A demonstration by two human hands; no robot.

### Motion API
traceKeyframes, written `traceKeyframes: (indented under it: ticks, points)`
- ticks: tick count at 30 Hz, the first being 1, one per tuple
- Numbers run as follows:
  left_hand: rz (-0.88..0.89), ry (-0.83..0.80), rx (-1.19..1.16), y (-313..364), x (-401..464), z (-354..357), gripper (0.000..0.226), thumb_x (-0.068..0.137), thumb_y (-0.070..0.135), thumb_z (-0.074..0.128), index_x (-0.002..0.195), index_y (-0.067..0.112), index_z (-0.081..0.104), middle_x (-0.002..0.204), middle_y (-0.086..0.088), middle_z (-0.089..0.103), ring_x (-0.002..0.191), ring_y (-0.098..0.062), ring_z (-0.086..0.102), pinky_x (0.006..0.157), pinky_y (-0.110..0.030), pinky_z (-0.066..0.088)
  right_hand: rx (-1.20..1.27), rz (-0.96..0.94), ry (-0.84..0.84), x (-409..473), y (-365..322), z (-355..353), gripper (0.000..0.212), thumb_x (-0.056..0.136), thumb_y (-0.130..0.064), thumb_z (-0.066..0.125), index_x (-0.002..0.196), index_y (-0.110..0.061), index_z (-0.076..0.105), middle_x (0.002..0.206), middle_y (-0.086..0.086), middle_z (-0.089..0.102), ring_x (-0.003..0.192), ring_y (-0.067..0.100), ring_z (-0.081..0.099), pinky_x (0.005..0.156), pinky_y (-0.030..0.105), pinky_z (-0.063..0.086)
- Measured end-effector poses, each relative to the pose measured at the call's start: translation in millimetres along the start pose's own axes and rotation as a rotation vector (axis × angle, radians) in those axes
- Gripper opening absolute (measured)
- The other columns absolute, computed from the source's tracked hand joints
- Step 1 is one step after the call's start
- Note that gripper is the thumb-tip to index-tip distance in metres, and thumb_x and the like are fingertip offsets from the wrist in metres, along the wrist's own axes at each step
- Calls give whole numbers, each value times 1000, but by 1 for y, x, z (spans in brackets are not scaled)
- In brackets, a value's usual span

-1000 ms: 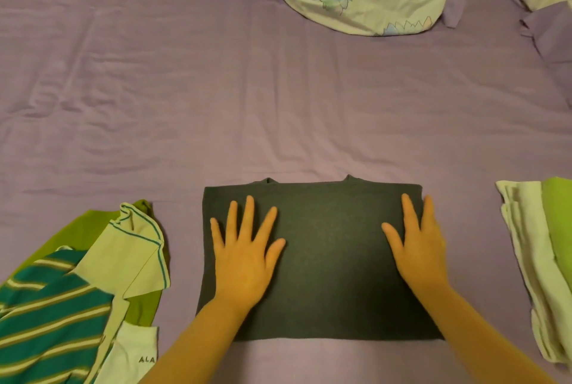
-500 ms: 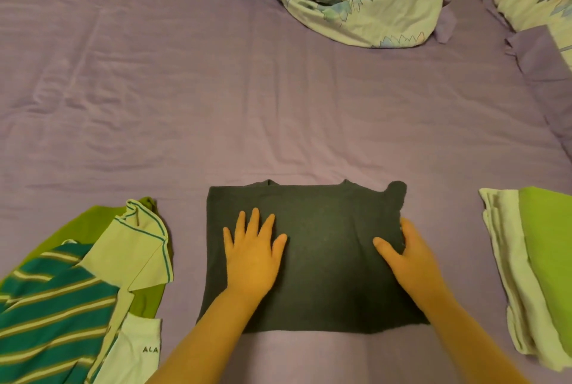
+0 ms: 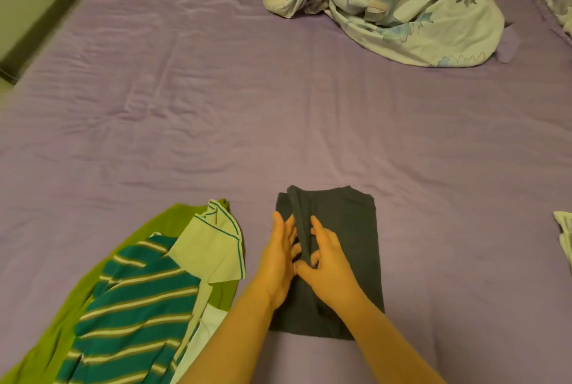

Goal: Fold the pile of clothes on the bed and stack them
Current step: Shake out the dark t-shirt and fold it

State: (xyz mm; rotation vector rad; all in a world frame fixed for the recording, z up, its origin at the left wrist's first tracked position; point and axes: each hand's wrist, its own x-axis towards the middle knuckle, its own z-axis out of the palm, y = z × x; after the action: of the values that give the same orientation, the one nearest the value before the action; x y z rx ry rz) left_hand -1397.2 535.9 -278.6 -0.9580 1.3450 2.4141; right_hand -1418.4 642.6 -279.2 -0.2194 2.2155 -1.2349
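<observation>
A dark grey shirt (image 3: pixel 346 244) lies near the front of the purple bed (image 3: pixel 216 89), folded over into a narrow upright rectangle. My right hand (image 3: pixel 328 259) pinches the shirt's folded-over edge, which stands up as a ridge between my two hands. My left hand (image 3: pixel 280 255) lies flat with straight fingers on the shirt's left side, next to that ridge. To the left sits the unfolded pile: a green and white striped shirt (image 3: pixel 133 306) on a lime green garment (image 3: pixel 173 222), with a pale collared piece (image 3: pixel 210 247) on top.
A crumpled floral sheet (image 3: pixel 402 5) lies at the far right of the bed. The corner of a pale folded stack (image 3: pixel 565 235) shows at the right edge. The bed's left edge meets a wall and floor strip (image 3: pixel 28 27). Bare purple sheet stretches across the middle.
My right hand lifted the shirt's right side and carried it left over the rest, halving its width. My left hand stayed pressed on the shirt. The view swung left.
</observation>
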Motion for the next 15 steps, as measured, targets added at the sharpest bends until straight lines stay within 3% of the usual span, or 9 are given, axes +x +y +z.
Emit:
traceKeyframes:
  ticks: [2, 4, 6, 9, 11, 13, 15]
  points:
    - [17, 22, 62, 0, 1, -17, 51, 92, 60, 28, 126, 33, 56, 125, 10, 63, 113, -10, 61, 82, -24, 51, 15, 18, -78, 1, 3, 14, 82, 89, -11, 63, 152, -24, 11, 150, -1, 22, 86, 8, 58, 85, 23, 52]
    - [40, 69, 133, -1, 2, -30, 37, 97, 48, 37, 121, 30, 59, 122, 7, 65, 108, -8, 63, 80, -21, 52, -39, 22, -167, -1, 9, 23, 75, 91, -12, 60, 151, -24, 16, 155, -3, 17, 95, 6, 57, 91, 17, 48]
    - [97, 197, 287, -5, 5, -38, 27, 99, 27, 49, 123, 19, 58, 125, -3, 63, 107, -12, 62, 82, -20, 52, -102, 11, -185, -6, 15, 22, 60, 94, -13, 56, 147, -21, 29, 152, -1, 29, 101, 4, 55, 92, 10, 42]
    - [140, 361, 551, -15, 10, -41, 46, 92, 17, 60, 136, 9, 46, 137, -10, 52, 124, -22, 50, 104, -34, 43, -217, 50, 89, -11, 30, 2, 41, 94, -10, 53, 135, -17, 50, 142, 3, 46, 118, 13, 50, 101, 20, 38]
    - [95, 400, 610, -22, 11, -35, 65, 88, 26, 67, 143, 7, 36, 141, -11, 45, 129, -25, 45, 108, -38, 38, -355, 140, 324, -12, 44, -16, 43, 94, -14, 55, 136, -14, 49, 146, 7, 42, 131, 22, 39, 109, 32, 31]
    - [56, 421, 675, -27, 14, -26, 72, 84, 36, 70, 140, 6, 37, 138, -12, 47, 124, -28, 48, 104, -42, 42, -226, 286, 405, -14, 51, -28, 55, 92, -18, 59, 142, -9, 38, 149, 12, 36, 135, 30, 34, 112, 41, 29]
    - [12, 378, 643, -30, 12, -17, 65, 82, 37, 72, 130, 6, 42, 129, -13, 53, 113, -27, 54, 95, -40, 48, 5, 413, 384, -17, 53, -33, 61, 92, -21, 61, 144, -5, 33, 146, 16, 39, 132, 34, 40, 107, 44, 35]
